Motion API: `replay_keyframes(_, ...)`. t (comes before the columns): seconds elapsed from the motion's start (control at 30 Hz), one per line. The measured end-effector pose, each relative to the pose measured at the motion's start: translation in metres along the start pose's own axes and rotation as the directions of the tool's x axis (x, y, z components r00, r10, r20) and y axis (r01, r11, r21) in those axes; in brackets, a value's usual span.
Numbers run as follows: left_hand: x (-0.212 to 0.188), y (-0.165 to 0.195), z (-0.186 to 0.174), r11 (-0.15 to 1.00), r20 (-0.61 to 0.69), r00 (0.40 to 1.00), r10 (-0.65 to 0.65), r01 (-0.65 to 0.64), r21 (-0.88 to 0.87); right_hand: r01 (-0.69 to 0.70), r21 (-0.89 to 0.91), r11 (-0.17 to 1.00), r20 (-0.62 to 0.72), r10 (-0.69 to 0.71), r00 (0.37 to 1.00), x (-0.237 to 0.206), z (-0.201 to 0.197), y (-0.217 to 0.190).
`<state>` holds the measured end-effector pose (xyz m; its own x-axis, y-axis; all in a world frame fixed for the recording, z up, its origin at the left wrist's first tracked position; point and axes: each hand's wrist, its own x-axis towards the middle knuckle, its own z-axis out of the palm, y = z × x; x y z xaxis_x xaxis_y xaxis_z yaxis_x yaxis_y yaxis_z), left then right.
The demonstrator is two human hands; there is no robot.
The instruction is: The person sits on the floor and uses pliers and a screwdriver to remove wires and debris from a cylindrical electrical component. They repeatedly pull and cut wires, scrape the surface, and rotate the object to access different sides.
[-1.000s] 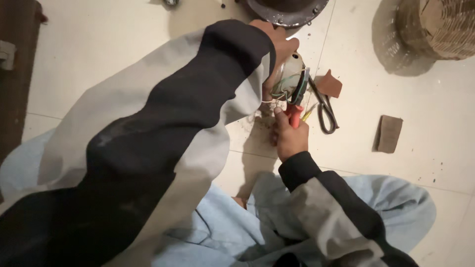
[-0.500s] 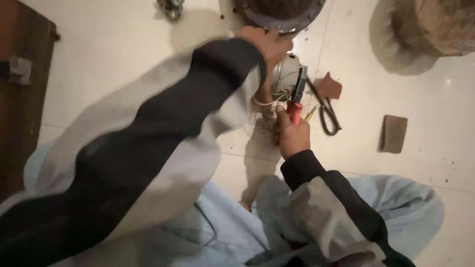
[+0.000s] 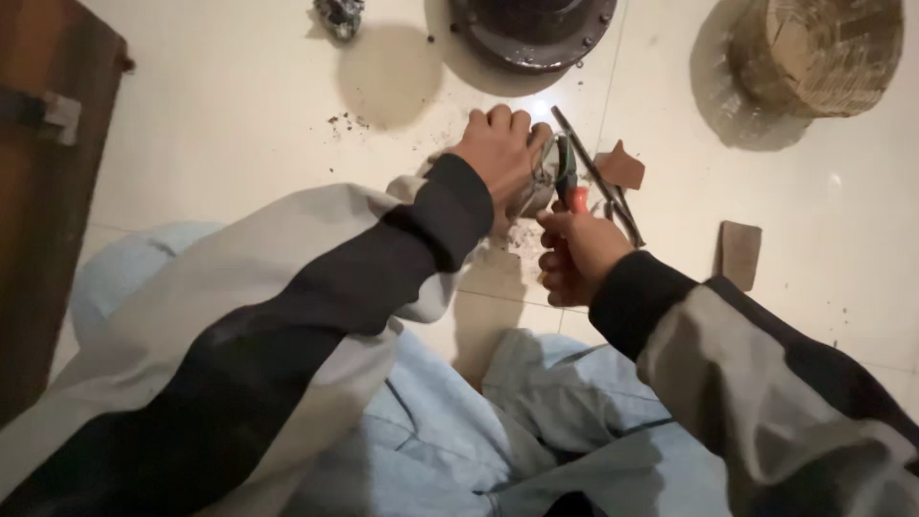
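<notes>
While a small pale, rounded electrical part is pinned to the tiled floor under the left hand, red-handled pliers are applied to it by the right hand. The left fingers are curled down over the part, and the right fingers are wrapped tight round the pliers' handles; whether the pliers' nose is closed on a wire cannot be told, since the spot is hidden by the left hand. The work is judged to be midway: the part is held and the tool is engaged, pale crumbs and debris are scattered just beside it, yet nothing is seen separated or laid aside as finished. A second dark tool, long and thin, lies just beside the pliers, touching or nearly so. Room is tight on the far side, where a dark round metal flange sits near the knuckles, and on the right two brown flat scraps and a woven basket are found. Open floor is offered on the left, up to a brown wooden panel, with a small grey lump well apart. The near side is closed off by the person's own light-blue trousers.
</notes>
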<state>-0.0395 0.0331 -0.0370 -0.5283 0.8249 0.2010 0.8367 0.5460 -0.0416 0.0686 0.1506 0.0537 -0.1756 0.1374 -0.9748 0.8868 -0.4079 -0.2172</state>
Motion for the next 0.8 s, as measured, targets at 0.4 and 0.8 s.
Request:
replay_keyframes(0.4,0.015,-0.019,-0.036,0.985,0.314,0.945,0.095,-0.043,-0.169,0.136,0.048,0.990,-0.014,-0.136,0.991,0.026,0.000,0.016)
replay_keyframes(0.8,0.029,-0.043,-0.056,0.952,0.383,0.888,0.253,-0.158,-0.262,0.373,-0.028,0.927,-0.082,-0.374,0.924,0.052,0.001,0.032)
